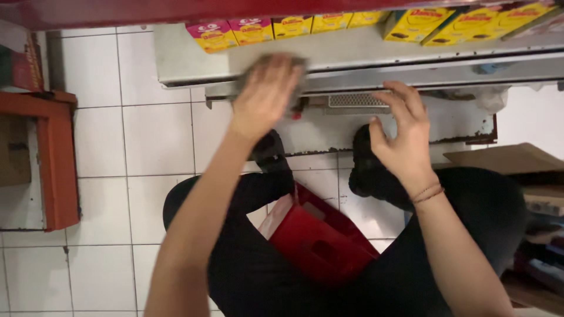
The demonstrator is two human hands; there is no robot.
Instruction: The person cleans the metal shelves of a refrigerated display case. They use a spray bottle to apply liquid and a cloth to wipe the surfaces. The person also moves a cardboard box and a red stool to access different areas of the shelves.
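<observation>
Grey cloth (296, 82) — pressed under left hand (264, 97), against shelf edge (411, 79).

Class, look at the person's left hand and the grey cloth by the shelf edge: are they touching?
Touching. The head view shows the left hand pressed flat over the grey cloth, whose edges show past the fingers. The right hand hangs open, holding nothing.

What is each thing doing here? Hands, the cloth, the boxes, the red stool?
left hand: pressed flat on a grey cloth
grey cloth: crumpled under the hand, on the shelf edge
right hand: open, empty
yellow boxes: lined up on the shelf
red stool: sat on
</observation>
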